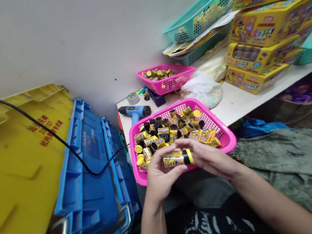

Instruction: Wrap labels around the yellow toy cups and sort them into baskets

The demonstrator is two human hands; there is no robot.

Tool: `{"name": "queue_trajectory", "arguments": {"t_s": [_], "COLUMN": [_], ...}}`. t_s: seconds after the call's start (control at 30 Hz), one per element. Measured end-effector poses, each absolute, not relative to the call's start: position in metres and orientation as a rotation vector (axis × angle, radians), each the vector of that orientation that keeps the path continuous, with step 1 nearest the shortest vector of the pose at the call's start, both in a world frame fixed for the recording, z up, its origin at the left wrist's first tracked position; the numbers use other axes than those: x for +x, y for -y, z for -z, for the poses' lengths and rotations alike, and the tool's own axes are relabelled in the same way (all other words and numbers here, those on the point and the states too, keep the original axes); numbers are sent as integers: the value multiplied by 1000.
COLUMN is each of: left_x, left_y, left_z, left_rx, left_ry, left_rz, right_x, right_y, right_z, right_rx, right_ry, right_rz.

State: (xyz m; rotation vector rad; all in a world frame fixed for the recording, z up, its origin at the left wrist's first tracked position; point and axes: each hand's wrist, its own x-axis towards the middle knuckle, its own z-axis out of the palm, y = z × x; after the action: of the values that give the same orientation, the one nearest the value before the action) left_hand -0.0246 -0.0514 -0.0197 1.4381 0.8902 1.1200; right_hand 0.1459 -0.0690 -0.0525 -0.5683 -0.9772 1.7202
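We clench a yellow-and-black tube (pixel 177 159) between our left grip (pixel 161 176) and right grip (pixel 209 156), both closed on it, just above the pink basket (pixel 219 133), with matching tubes (pixel 158 133) heaped inside.

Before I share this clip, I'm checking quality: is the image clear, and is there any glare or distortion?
Head view: soft, even light with no harsh shadows or strong glare; the yellow-capped canister between the left hand and right hand looks reasonably sharp; wide-angle distortion bends the blue crate and the stacked yellow boxes toward the frame edges.
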Motion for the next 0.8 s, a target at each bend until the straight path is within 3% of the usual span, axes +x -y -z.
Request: {"name": "queue_trajectory", "arguments": {"t_s": [0.13, 0.53, 0.8], "left_x": [-19, -12, -10], "left_y": [55, 58, 60], "left_z": [18, 28, 30], "left_rx": [1490, 1383, 1029], "left_ry": [-869, -941, -734], "left_rz": [-1051, -1129, -970], "right_x": [137, 140, 142], "right_y": [68, 61, 65], "right_z": [57, 55, 56], "right_rx": [-544, -750, -744], "right_ry": [871, 1062, 961], "right_rz": [-1811, -1452, -1541]}}
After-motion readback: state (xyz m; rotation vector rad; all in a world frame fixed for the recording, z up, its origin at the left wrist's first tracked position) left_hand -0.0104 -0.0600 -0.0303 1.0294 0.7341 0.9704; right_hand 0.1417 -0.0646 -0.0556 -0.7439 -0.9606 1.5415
